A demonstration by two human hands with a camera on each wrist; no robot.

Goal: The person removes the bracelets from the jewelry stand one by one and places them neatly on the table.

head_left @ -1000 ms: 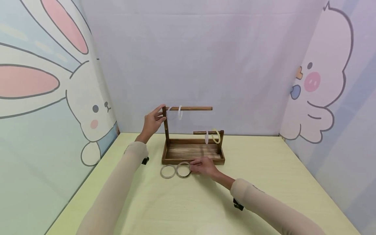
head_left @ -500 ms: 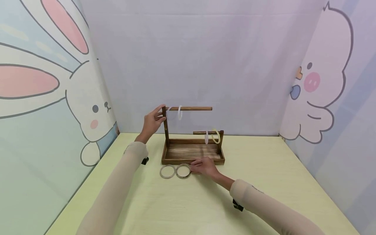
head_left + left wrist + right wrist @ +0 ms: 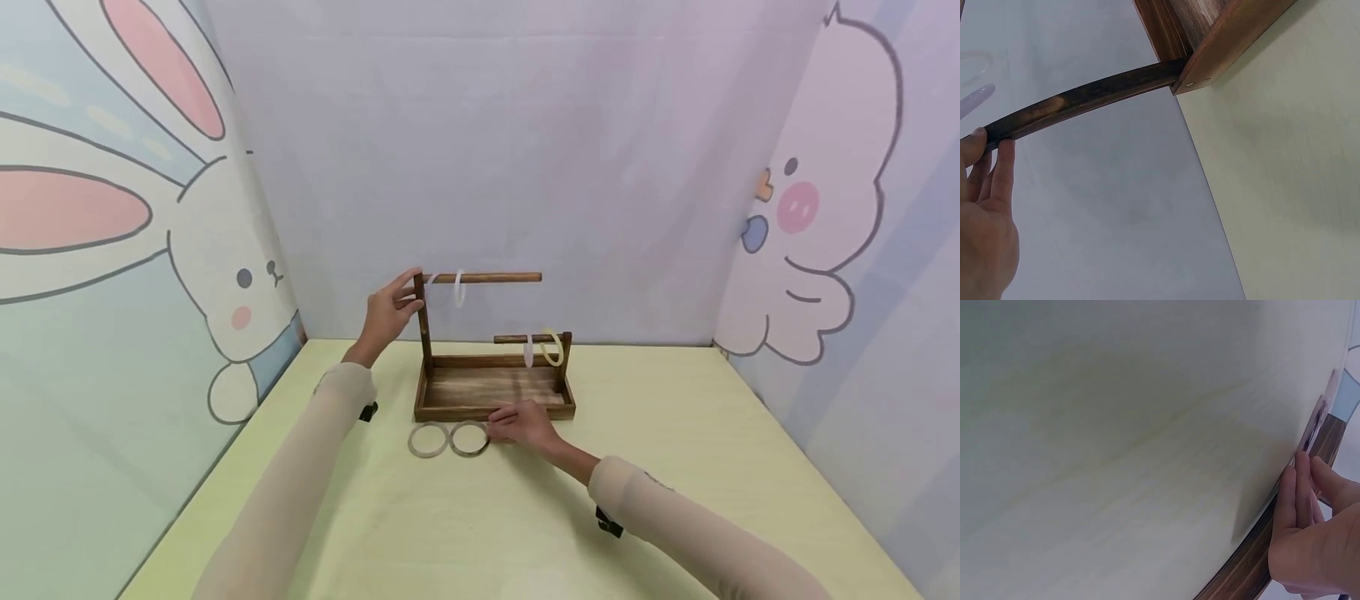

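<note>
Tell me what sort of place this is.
Probably a small staged booth indoors: a plain backdrop hangs behind the table, with a cartoon rabbit on the left side and a chick-like figure on the right.

- Head view: bright, even, soft light; pale glare on the tabletop [image 3: 450, 517] at the bottom edge.
- Shadows: faint, soft-edged, beneath both sleeves [image 3: 311, 467].
- Left wrist view: dimmer, cool-toned; wooden post [image 3: 1085, 100] bowed by lens distortion.
- Right wrist view: dim, hazy; tabletop grain blurred, upper left darkest.

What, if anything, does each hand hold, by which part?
Left hand: wooden stand, high on tall post. Right hand: at edge of right tabletop ring; grip unclear.
</note>
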